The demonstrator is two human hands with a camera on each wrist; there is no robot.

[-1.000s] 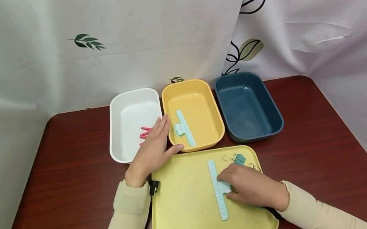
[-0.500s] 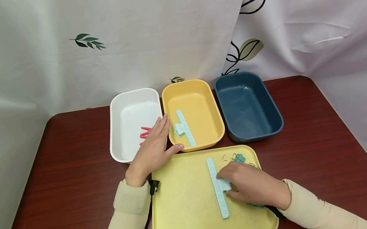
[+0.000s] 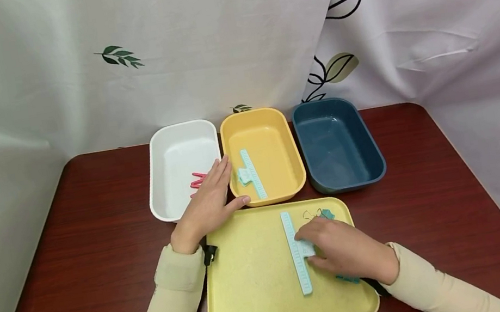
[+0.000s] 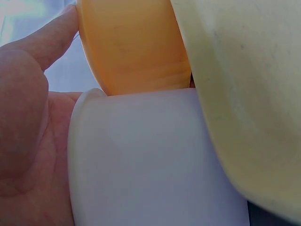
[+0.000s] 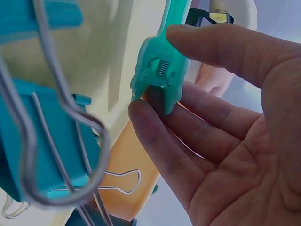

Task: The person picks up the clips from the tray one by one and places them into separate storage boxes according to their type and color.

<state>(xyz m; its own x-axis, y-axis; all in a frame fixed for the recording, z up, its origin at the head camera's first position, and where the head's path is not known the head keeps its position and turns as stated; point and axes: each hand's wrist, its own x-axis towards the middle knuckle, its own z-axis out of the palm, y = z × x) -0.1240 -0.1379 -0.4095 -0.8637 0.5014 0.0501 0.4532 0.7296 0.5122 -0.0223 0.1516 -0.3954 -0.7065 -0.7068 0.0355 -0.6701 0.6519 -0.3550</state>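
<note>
My right hand [image 3: 347,250] pinches the handle of a light blue ruler clip [image 3: 298,258] over the right half of the yellow tray [image 3: 252,288]. In the right wrist view, thumb and fingers hold the clip's spring end [image 5: 160,70]. Teal binder clips [image 3: 327,214] with wire handles lie by that hand, partly hidden under it. My left hand [image 3: 208,201] lies with straight fingers over the near rims of the white bin [image 3: 153,194] and the yellow bin [image 3: 299,170]. Red clips [image 3: 196,178] in the white bin are partly covered by it.
Another light blue ruler clip [image 3: 253,175] lies inside the yellow bin. To its right stands a dark blue bin [image 3: 341,152]. All three bins line the back of the brown table [image 3: 96,248], before a hanging white curtain [image 3: 210,35].
The ruler clip has shifted slightly away from me, along with my right hand, and turned a little. Part of a teal binder clip now shows below that hand. My left hand stays put.
</note>
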